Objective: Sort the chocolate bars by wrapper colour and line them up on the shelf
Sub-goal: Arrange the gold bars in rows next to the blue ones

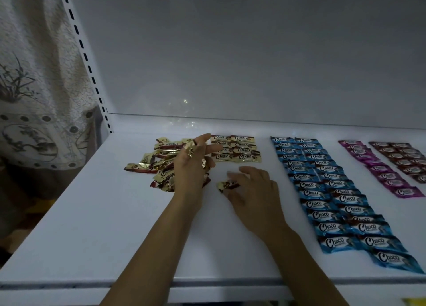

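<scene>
White shelf; gold wrappers, blue wrappers, magenta wrappers, maroon wrappers; beige floral curtain.

On the white shelf, a loose heap of gold bars lies left of centre, with a neat gold double column at its upper right and a single gold bar at centre. Rightward run two long blue columns, one pink column, and dark red bars at the edge.

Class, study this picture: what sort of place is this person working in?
Probably a shop. The white shelf has a slotted upright, as retail racking does, and many identical Choco bars lie sorted by colour: gold bars, blue bars, pink bars.
</scene>
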